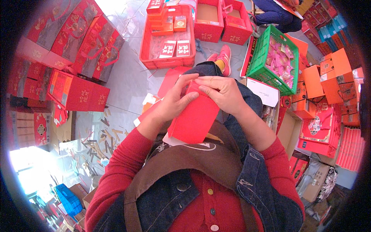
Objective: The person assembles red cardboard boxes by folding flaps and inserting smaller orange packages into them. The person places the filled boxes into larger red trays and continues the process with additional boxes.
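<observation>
Both hands pinch a flat red paper box (195, 116) over the lap: the left hand (176, 101) grips its left edge, the right hand (222, 92) folds its top flap. Beyond the fingers sits a red plastic crate (148, 54); right of them, a green basket (261, 58).

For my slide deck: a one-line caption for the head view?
Both hands, left hand and right hand, fold a red paper box over the lap, red crate ahead.

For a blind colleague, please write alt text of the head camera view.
Seen from above, a seated person's left hand and right hand hold a flat red cardboard box over the lap, fingers at its top edge. Ahead on the floor stand a red crate and a green basket of pink packets.
</observation>
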### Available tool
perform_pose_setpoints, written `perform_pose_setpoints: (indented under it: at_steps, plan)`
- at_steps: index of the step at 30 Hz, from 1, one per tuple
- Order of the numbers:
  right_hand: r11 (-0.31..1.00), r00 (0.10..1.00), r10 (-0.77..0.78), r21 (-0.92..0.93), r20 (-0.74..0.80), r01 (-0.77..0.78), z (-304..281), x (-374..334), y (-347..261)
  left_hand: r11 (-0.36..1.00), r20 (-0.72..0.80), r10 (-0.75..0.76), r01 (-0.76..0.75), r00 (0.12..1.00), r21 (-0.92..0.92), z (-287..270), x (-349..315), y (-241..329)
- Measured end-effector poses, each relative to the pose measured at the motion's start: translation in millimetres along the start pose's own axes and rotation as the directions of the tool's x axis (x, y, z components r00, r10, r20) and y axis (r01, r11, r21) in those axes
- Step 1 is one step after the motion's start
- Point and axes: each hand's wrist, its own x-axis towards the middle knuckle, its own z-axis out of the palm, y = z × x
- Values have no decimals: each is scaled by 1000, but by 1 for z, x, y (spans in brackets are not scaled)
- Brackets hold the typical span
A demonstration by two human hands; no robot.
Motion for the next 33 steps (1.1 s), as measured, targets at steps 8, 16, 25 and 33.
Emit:
perform_pose_setpoints:
  at_steps: [8,16,25,33]
  plan:
    - [959,985,140,259,-97,-111,2,-9,8,988,-139,1,20,990,152,10,-2,-1]
    - [789,847,427,588,-317,-177,15,-42,21,997,-204,32,-16,978,78,12,2,-10]
    - [880,801,381,446,-462,-162,32,-44,21,965,-237,125,-63,963,254,16,1,-19]
    - [777,837,440,605,-326,-173,29,-53,24,990,-272,18,20,962,137,18,-1,-12]
